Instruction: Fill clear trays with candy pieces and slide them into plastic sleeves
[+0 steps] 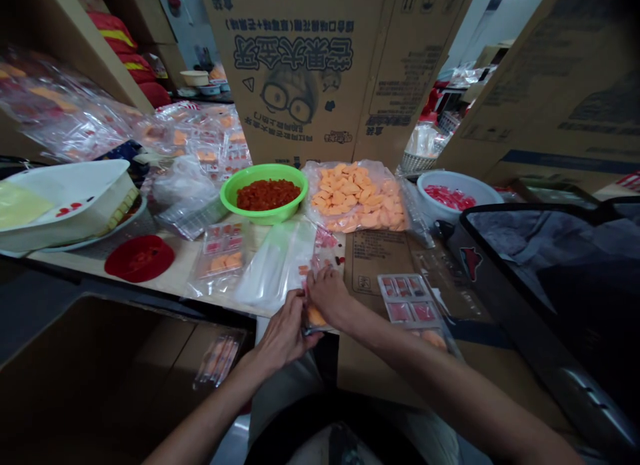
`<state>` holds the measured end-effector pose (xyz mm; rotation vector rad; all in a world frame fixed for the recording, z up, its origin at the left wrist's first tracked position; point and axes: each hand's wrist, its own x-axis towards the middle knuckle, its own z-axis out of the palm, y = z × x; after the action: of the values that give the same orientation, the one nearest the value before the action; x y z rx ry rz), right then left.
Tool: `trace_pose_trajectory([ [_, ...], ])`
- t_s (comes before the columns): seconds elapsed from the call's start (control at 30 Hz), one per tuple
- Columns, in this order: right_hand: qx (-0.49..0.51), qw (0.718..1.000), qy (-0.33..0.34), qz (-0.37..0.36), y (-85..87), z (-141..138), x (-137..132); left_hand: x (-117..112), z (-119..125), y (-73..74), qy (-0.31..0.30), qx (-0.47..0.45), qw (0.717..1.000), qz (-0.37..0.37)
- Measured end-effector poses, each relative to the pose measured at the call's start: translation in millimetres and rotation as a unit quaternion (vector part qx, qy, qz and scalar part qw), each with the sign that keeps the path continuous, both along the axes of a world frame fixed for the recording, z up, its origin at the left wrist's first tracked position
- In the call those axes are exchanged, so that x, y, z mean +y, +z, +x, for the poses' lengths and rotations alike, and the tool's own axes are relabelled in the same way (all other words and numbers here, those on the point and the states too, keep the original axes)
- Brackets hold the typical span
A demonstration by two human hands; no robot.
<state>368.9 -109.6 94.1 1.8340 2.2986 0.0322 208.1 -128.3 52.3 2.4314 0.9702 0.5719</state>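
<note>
Most of the pack point(315, 316) is covered by fingers, so its outline and any seal are hard to make out. Left hand point(285, 333) is closed on its near left side, thumb along the bottom edge. Right hand point(327, 295) is bent over the top, fingertips curled in; can't tell if it pinches or only presses. Both forearms run out of frame at the bottom.

Pack sits at the table's front edge, right by the stack of clear bags point(273, 265). What shows: shiny clear plastic, orange at the near end, reddish bits toward the far end (blurry there, can't count them).

Also partly lost: the tray point(400, 288) on the right has its near end behind the right forearm; the white tub point(65, 215) is cut by the left edge, the black bag point(565, 278) by the right. Print on the tall carton point(300, 135) is upside down. Green bowl point(270, 216) holds dark red pieces, details too small to read.
</note>
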Motion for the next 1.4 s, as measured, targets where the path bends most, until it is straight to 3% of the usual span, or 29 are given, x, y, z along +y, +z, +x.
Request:
trace_pose_trajectory([
  [0.27,0.017,0.998,0.03,0.054,-5.8,11,21,3,-1,-2.2,0.02,-0.015,1.0,0.011],
  [0.43,-0.006,0.998,0.005,0.058,-3.3,3,26,5,1,-3.1,0.028,-0.03,0.999,0.015],
  [0.63,0.004,0.996,0.033,0.08,0.9,0,34,10,4,-4.7,0.051,-0.041,0.998,0.017],
  [0.77,0.034,0.992,0.084,0.091,0.0,2,17,14,6,-13.3,0.079,-0.099,0.991,0.041],
  [0.87,0.064,0.992,0.086,0.071,1.7,4,-3,12,6,-17.0,0.081,-0.135,0.986,0.057],
  [1.07,0.099,0.99,0.089,0.04,16.4,2,-46,7,1,-8.3,0.031,-0.085,0.99,0.105],
  [1.2,0.098,0.987,0.113,0.063,31.0,-1,-67,10,3,-5.2,-0.004,-0.115,0.988,0.102],
  [1.3,0.105,0.981,0.13,0.1,41.5,-2,-78,11,5,5.5,-0.03,-0.162,0.981,0.099],
  [1.4,0.157,0.959,0.145,0.188,52.7,-3,-89,6,4,30.7,-0.054,-0.197,0.971,0.122],
])
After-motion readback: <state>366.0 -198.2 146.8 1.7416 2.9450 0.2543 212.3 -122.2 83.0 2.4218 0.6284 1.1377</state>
